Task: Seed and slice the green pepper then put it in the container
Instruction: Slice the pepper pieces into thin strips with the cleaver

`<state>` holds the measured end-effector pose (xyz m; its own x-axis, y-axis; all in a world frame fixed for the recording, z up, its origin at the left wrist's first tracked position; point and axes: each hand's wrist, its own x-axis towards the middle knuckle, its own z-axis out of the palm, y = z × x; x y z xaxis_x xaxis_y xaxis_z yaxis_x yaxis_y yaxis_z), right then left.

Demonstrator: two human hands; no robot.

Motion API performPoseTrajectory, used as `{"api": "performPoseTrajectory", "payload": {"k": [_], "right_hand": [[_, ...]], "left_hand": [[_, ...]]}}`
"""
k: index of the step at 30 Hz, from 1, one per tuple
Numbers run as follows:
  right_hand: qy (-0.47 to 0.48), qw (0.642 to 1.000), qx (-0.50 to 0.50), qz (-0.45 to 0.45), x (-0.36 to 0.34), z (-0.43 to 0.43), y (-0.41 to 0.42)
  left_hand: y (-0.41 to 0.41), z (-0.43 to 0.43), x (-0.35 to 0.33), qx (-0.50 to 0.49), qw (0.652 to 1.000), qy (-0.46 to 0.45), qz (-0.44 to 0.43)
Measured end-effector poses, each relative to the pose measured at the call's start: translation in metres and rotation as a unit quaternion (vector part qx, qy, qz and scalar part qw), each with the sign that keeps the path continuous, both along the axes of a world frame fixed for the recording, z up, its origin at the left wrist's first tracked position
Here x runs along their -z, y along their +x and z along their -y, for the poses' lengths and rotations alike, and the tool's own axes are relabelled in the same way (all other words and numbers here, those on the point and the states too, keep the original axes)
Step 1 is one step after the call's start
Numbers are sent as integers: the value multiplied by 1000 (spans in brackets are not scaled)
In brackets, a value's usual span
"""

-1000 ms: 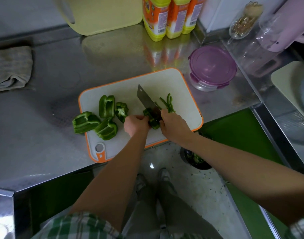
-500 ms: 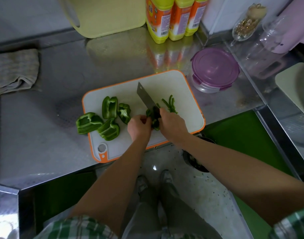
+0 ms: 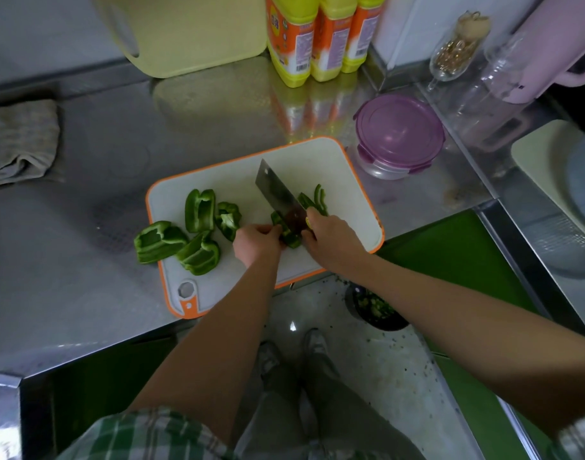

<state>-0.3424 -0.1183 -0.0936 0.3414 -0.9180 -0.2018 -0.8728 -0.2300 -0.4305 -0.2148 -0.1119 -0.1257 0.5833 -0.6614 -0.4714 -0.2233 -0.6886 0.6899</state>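
On the white, orange-rimmed cutting board (image 3: 238,177) my left hand (image 3: 256,239) pins down a green pepper piece (image 3: 286,232) with curled fingers. My right hand (image 3: 331,237) grips the handle of a cleaver (image 3: 277,194), whose blade stands on that piece. Thin cut strips (image 3: 316,200) lie just right of the blade. Several larger pepper chunks (image 3: 199,210) sit on the board's left side, and one chunk (image 3: 158,240) hangs over the left edge onto the counter. The round container with a purple lid (image 3: 399,134) stands shut beyond the board's right corner.
The steel counter (image 3: 85,287) holds a folded grey cloth (image 3: 18,141) at far left. A pale yellow jug (image 3: 184,28) and yellow-orange bottles (image 3: 317,34) stand at the back, glass jars (image 3: 457,51) at the right. A dark bin (image 3: 374,307) sits on the floor under the board's near edge.
The cleaver has stayed at the pepper piece, shifting slightly along it as strips gather on the right. My left hand has kept hold of the piece. The view has drifted a little.
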Motion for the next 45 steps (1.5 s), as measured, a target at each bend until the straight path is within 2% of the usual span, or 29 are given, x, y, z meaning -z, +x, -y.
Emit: {"api": "performPoseTrajectory", "payload": {"k": [13, 18, 24, 28, 45], "right_hand": [[-5, 995, 5, -98, 1, -11, 22], [12, 997, 9, -77, 4, -5, 31], [-17, 999, 14, -41, 10, 1, 27], [-16, 999, 50, -2, 12, 8, 16], [-4, 998, 9, -64, 14, 1, -5]], "left_hand": [[2, 5, 1, 7, 1000, 19, -12], [3, 5, 2, 33, 999, 14, 0], [4, -3, 8, 75, 997, -15, 14], [4, -4, 8, 81, 996, -29, 14], [-13, 3, 11, 74, 996, -36, 28]]}}
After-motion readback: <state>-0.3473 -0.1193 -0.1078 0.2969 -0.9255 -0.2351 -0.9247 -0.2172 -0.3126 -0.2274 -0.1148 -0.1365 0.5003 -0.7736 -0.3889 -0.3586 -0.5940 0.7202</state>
